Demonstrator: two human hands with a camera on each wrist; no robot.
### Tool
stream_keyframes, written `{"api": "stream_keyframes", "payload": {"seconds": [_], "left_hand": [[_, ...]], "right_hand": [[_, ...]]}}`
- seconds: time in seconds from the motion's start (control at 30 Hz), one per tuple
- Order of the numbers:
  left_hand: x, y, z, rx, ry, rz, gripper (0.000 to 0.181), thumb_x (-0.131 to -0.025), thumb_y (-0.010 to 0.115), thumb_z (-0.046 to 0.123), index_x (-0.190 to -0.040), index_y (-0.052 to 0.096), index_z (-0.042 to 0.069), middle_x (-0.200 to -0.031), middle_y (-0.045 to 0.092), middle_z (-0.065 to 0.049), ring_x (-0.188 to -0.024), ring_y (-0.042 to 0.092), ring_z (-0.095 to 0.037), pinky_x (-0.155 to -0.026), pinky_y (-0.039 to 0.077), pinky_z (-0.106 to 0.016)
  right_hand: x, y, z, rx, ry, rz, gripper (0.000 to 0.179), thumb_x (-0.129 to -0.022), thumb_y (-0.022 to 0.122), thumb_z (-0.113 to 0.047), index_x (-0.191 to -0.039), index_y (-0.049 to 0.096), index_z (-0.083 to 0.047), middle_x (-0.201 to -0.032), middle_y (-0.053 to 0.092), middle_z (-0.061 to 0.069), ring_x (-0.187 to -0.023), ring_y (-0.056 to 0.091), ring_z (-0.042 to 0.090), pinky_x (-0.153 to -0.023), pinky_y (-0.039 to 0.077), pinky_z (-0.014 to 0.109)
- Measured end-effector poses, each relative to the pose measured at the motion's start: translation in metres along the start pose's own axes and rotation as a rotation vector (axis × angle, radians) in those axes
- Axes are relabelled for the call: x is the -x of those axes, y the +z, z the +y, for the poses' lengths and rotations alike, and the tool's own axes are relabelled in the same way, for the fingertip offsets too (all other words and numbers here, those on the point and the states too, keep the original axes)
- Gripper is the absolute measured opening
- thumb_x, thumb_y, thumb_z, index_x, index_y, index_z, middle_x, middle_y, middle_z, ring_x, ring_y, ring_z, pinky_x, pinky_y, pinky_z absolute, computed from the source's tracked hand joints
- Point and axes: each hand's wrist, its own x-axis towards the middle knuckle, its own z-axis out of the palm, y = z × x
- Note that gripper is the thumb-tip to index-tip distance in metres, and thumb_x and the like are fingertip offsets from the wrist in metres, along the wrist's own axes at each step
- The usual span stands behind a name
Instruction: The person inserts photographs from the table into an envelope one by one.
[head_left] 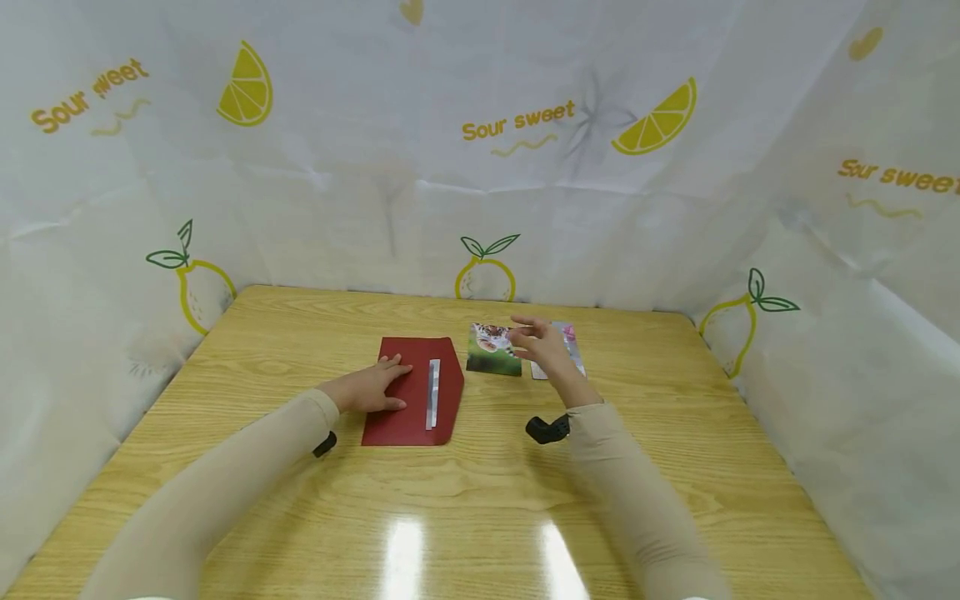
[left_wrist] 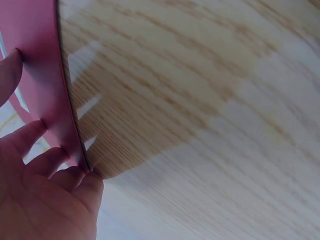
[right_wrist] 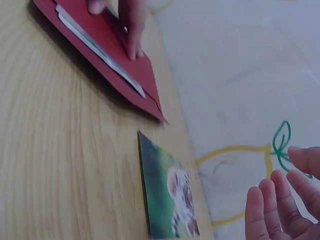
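Red envelope (head_left: 393, 429) lies on the table (head_left: 465, 525), its pointed flap turned right toward the tiger card (head_left: 487, 360). A pale strip (head_left: 432, 396) runs lengthwise beside the flap; whether it is adhesive or the edge of something inside, you cannot tell from here. Second card (head_left: 575, 348), pink and grey, lies just right of the tiger card, partly hidden behind your right wrist.

Left grip (head_left: 367, 388): fingers spread, tips on the envelope, clamped on nothing. Right grip (head_left: 543, 343): raised by the cards, thumb and fingers apart, nothing between them.

Step in hand, as judged: you steady the envelope while the right grip works at the cards. Keep the left-hand pressure light and even, since a hard push could slide or crease the paper. With the right, come in low and take a card by its edge; flat card stock probably resists a pinch from above, so slide it or tip one corner up first. Mind the neighbouring card: a trailing finger could drag it.
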Motion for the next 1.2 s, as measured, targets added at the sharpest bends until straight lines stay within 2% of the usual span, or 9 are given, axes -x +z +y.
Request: {"api": "stream_keyframes", "payload": {"seconds": [0.23,0.47,0.63,0.77,0.87,0.97,1.13,1.2], "left_hand": [[0.0,0.0,-0.002,-0.011,0.017,0.004,0.073,-0.095,0.061,0.035,-0.154,0.026,0.009,-0.161,0.01,-0.02,-0.148,0.006,-0.041,-0.117,0.021,-0.054],[0.001,-0.002,-0.001,-0.006,0.022,0.004,0.072,-0.095,0.061,0.033,-0.153,0.027,0.007,-0.161,0.01,-0.022,-0.148,0.007,-0.042,-0.117,0.02,-0.055],[-0.001,-0.001,-0.002,-0.002,0.02,0.005,0.073,-0.095,0.061,0.034,-0.153,0.027,0.008,-0.161,0.01,-0.021,-0.148,0.006,-0.042,-0.117,0.021,-0.055],[-0.002,0.0,-0.003,-0.008,0.022,0.009,0.073,-0.095,0.061,0.034,-0.153,0.027,0.008,-0.161,0.01,-0.021,-0.148,0.007,-0.042,-0.117,0.02,-0.054],[-0.002,0.0,-0.003,-0.009,0.024,0.01,0.073,-0.095,0.061,0.034,-0.153,0.027,0.007,-0.161,0.011,-0.022,-0.148,0.007,-0.042,-0.117,0.02,-0.055],[-0.001,-0.001,-0.002,-0.01,0.023,0.008,0.073,-0.095,0.062,0.034,-0.153,0.027,0.007,-0.161,0.011,-0.022,-0.148,0.007,-0.042,-0.117,0.021,-0.055],[0.0,-0.001,0.0,-0.012,0.015,0.006,0.073,-0.095,0.062,0.034,-0.153,0.027,0.008,-0.161,0.011,-0.021,-0.148,0.007,-0.042,-0.116,0.021,-0.055],[0.001,-0.002,0.0,-0.011,0.014,0.006,0.073,-0.095,0.062,0.034,-0.153,0.027,0.008,-0.161,0.011,-0.021,-0.148,0.007,-0.042,-0.116,0.021,-0.055]], "right_hand": [[-0.001,-0.057,0.013,0.04,0.027,0.091,0.052,-0.099,0.055,-0.015,-0.147,0.038,-0.004,-0.124,0.053,0.014,-0.119,0.052,0.033,-0.106,0.042,0.049],[0.002,-0.092,0.035,0.101,0.086,0.145,0.055,-0.099,0.056,-0.015,-0.147,0.035,0.003,-0.133,0.046,0.026,-0.129,0.044,0.044,-0.108,0.04,0.05],[0.004,-0.102,0.046,0.174,0.176,0.168,0.054,-0.099,0.055,-0.015,-0.146,0.036,0.004,-0.137,0.047,0.029,-0.12,0.053,0.037,-0.102,0.046,0.044],[0.002,-0.106,0.053,0.206,0.271,0.172,0.057,-0.097,0.059,-0.017,-0.147,0.037,0.002,-0.142,0.046,0.027,-0.104,0.06,0.021,-0.091,0.053,0.031],[0.0,-0.107,0.058,0.209,0.316,0.165,0.059,-0.097,0.06,-0.019,-0.147,0.037,0.0,-0.143,0.046,0.026,-0.099,0.06,0.013,-0.085,0.052,0.024],[0.0,-0.107,0.061,0.24,0.322,0.152,0.06,-0.096,0.061,-0.021,-0.146,0.037,0.001,-0.143,0.046,0.025,-0.103,0.059,0.015,-0.089,0.05,0.026],[0.002,-0.104,0.065,0.279,0.297,0.151,0.059,-0.095,0.063,-0.02,-0.143,0.039,0.004,-0.143,0.043,0.025,-0.113,0.055,0.026,-0.102,0.043,0.038],[0.001,-0.102,0.066,0.29,0.287,0.158,0.059,-0.094,0.064,-0.019,-0.142,0.04,0.006,-0.141,0.043,0.026,-0.112,0.053,0.028,-0.103,0.042,0.04]]}}
